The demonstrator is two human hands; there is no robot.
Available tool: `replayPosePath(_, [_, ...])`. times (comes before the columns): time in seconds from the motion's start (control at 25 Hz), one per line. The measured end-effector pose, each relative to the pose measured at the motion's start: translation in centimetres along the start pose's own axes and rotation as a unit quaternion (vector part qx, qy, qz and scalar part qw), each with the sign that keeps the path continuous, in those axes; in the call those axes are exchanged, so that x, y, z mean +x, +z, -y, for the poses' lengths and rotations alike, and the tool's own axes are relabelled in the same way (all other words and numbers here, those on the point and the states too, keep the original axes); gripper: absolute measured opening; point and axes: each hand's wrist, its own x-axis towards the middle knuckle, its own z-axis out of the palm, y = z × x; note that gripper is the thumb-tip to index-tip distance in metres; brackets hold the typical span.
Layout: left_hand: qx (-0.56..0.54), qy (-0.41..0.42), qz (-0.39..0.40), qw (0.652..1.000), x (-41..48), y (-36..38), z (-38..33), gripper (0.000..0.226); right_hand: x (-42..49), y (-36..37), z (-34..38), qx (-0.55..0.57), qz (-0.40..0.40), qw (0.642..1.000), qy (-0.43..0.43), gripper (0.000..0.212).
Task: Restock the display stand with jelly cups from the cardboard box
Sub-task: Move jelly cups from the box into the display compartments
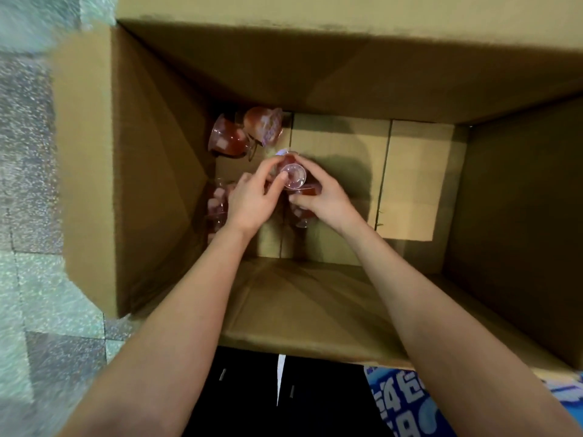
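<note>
Outside the cardboard box [315,74], past its left flap [82,184]: speckled floor tiles [28,184], blurred. Inside the box, in the far left corner of its bottom: a reddish jelly cup [228,138] lying tipped over. Just beside it on the right, a second cup [263,124], printed lid turned partly toward the camera. Nearer along the box's left wall, partly hidden behind a wrist: a third cup [217,203] with pale cubes inside.

Reaching down into the box over its near wall: two bare forearms. Left hand [252,200]: fingers curled, thumb and forefinger pinching the held cup [295,175]. That cup raised off the box's bottom, left of its middle, clear round foot facing up at the camera. Right hand [325,200]: closed on the same cup from the other side, forefinger arched over it, thumb below. Under that thumb, a lower cup [303,212] touching the hand; gripped or only touched, cannot tell.

Right of the hands, on the box's bottom: folded cardboard flaps [410,171] with a dark seam. Outside the box's near wall: a black surface [252,389] with a white strip, then a blue printed pack [400,402], partly under the right forearm.
</note>
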Motion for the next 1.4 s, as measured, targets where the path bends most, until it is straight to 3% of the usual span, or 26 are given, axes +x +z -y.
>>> replayPosePath(0.16, [-0.049, 0.047, -0.008, 0.998, -1.0, -1.9, -2.1, 0.037, -3.9, -1.6, 2.4, -0.05, 0.009, 0.997, -0.062, 0.075])
replayPosePath(0.36, [-0.049, 0.114, -0.06, 0.99, -4.1, -5.3, -6.6, 0.057, -9.7, -2.3, 5.6, -0.046, -0.033, 0.99, -0.129, 0.071])
replayPosePath(0.52, [-0.047, 0.168, -0.059, 0.983, -7.6, -8.4, -10.2, 0.049, -15.1, -2.7, 8.2, -0.058, -0.078, 0.98, -0.176, 0.067])
replayPosePath(0.76, [-0.154, 0.226, -0.05, 0.961, -14.2, -12.3, -15.6, 0.044, -24.9, -2.5, 12.5, -0.088, -0.15, 0.956, -0.235, 0.067])
replayPosePath(0.96, [-0.19, 0.271, 0.018, 0.943, -18.2, -14.8, -19.7, 0.045, -31.0, -2.2, 14.1, -0.063, -0.236, 0.927, -0.283, 0.067])
replayPosePath(1.16, [-0.176, 0.35, 0.092, 0.915, -21.9, -16.4, -22.9, 0.036, -36.0, -1.1, 14.2, -0.043, -0.33, 0.898, -0.287, 0.065])
replayPosePath(1.4, [-0.148, 0.414, 0.214, 0.872, -26.0, -14.9, -25.4, 0.045, -42.2, 0.7, 11.1, -0.007, -0.445, 0.854, -0.27, 0.062])
